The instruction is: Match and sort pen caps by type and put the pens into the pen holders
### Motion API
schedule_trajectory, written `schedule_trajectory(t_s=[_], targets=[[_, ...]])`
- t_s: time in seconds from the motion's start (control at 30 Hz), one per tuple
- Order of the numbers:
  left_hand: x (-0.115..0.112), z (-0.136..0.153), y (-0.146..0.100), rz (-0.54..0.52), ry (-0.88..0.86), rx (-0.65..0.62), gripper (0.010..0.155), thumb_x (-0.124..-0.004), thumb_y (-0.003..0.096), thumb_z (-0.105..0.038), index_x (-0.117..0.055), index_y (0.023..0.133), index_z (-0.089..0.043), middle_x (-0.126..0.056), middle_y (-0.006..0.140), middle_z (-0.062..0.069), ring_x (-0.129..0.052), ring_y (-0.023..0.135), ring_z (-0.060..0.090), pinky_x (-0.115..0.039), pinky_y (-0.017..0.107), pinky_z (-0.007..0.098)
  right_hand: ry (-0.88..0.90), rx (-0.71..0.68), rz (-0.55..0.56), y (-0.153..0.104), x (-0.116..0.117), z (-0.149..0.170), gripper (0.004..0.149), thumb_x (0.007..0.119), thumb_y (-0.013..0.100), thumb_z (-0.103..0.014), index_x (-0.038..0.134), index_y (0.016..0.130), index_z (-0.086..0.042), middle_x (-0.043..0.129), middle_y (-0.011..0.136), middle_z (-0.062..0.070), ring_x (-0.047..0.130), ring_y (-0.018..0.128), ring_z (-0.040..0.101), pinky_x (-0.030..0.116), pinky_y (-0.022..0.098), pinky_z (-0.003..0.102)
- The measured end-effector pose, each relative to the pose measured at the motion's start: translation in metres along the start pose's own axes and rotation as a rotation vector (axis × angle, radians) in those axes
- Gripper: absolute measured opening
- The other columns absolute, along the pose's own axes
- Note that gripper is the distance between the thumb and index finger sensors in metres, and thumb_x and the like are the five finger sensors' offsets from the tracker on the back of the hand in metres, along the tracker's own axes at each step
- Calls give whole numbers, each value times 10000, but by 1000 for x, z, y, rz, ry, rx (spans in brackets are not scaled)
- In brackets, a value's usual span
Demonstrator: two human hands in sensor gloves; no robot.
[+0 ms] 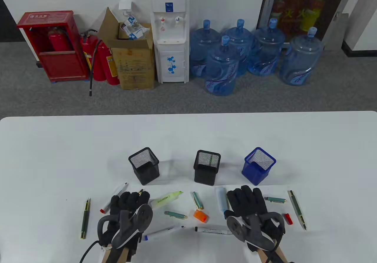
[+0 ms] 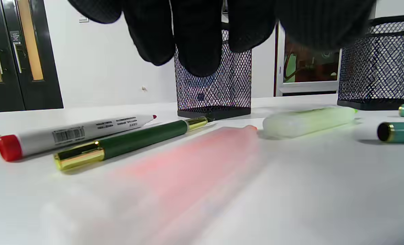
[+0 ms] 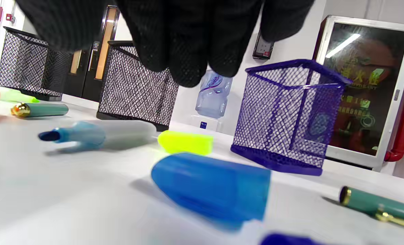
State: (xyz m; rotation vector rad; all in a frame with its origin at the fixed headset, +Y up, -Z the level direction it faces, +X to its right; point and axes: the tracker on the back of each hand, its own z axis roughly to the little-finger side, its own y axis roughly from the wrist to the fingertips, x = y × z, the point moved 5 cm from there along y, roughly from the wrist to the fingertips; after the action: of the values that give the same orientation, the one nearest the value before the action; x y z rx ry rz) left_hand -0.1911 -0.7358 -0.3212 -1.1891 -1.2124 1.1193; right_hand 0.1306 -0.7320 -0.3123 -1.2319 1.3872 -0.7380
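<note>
Yellow highlighter (image 1: 165,199) on the bench (image 1: 44,157) reads "HIGH"; other marker print too small to read. Left hand (image 1: 126,210) flat, fingers straight, holding nothing, over an orange highlighter (image 2: 188,160). Right hand (image 1: 250,207) likewise flat and empty, above a blue cap (image 3: 212,185). Three mesh holders stand behind: left black holder (image 1: 144,169), middle black holder (image 1: 206,167), blue holder (image 1: 258,165).

Blurred pink highlighter (image 2: 188,170) and blue cap (image 3: 212,185) beneath the wrist cameras, details unreadable.
</note>
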Motion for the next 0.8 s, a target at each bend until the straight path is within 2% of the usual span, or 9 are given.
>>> schedule_trajectory(t_s=[0.67,0.8], targets=[[0,5,0,13,-1,18,684,-743,375,-523,-654,1037,-374,-809,1088,27,-741,1062,371,-508,798,647,-15,0,-8,0,1,-1,679,651,389,-579,697,991,-267,810,1015,7,761,1007,277,581,762,561],[6,13,0,-12,-4,37,673,-769,368,-515,-684,1021,-373,-872,1035,-2,-695,1084,374,-499,800,648,-16,2,-7,0,1,-1,680,654,388,-578,698,990,-267,810,1015,6,763,1006,275,581,761,563]])
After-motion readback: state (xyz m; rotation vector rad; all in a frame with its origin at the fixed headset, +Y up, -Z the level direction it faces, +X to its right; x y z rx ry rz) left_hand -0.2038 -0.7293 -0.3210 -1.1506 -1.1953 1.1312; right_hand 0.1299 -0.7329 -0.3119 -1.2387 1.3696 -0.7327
